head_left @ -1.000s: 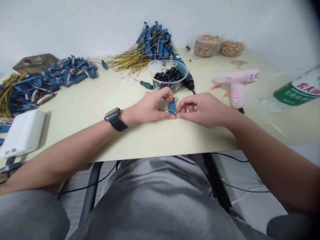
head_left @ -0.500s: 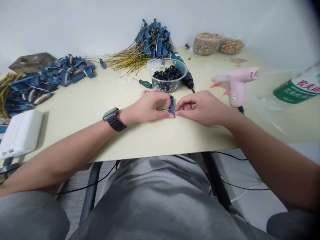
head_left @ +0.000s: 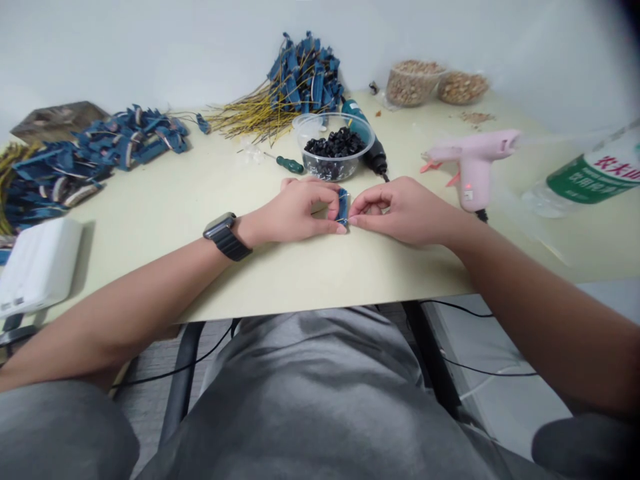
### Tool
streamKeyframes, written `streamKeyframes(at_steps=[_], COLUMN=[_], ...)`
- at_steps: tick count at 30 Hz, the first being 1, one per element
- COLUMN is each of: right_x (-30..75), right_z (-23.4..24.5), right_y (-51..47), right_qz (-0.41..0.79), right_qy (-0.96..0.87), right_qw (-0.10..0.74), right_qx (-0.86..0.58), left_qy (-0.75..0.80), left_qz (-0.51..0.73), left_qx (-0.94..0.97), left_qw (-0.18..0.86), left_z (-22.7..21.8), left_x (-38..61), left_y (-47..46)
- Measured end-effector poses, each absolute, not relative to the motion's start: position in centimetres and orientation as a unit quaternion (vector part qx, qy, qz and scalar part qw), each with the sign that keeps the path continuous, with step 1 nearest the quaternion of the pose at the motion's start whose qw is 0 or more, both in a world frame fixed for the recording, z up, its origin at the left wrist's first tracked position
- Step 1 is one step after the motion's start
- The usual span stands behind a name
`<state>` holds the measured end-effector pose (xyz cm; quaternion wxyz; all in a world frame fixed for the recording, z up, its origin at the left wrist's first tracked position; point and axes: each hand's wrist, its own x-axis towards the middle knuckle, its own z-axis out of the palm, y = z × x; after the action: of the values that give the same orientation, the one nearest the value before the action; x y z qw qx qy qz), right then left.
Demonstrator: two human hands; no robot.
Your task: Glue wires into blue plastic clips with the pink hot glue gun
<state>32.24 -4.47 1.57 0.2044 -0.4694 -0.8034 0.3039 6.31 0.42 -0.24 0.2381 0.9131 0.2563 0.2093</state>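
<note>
Small blue wired part [head_left: 343, 205] stands upright on the pale tabletop [head_left: 150, 200] at centre frame, long axis pointing away from the seated worker, closer to the left hand [head_left: 297, 212]. That hand, smartwatch [head_left: 220, 236] on its wrist, pinches the part between curled fingers and thumb. Right hand [head_left: 400, 212] reaches in from the other side, fingertips [head_left: 354, 219] at the part's lower end; whether they grip cannot be told. Beyond lie a clear bowl [head_left: 373, 137] of black pieces, a green-handled screwdriver [head_left: 290, 165] and a pink glue gun [head_left: 473, 160]. Blue bundles with yellow wires [head_left: 305, 73] pile at top centre.
</note>
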Motion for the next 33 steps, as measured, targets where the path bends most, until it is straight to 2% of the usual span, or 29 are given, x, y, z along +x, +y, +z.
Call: streamKeyframes(at_steps=[18, 26, 33], right_x=[31.9, 31.8, 31.8], right_z=[2.1, 2.0, 1.9], right_y=[-4.0, -4.0, -3.9], right_qz=[0.375, 0.449, 0.451], right_qy=[-0.759, -0.716, -0.709], right_qw=[0.160, 0.169, 0.171], right_qx=[-0.508, -0.507, -0.514], left_qy=[0.252, 0.250, 0.261], left_qz=[0.221, 0.222, 0.208], left_qx=[0.904, 0.904, 0.905], left_qw=[0.266, 0.265, 0.265], left_z=[-1.1, -1.5, -1.4], left_x=[6.4, 6.3, 6.3], left_y=[1.2, 1.4, 1.4])
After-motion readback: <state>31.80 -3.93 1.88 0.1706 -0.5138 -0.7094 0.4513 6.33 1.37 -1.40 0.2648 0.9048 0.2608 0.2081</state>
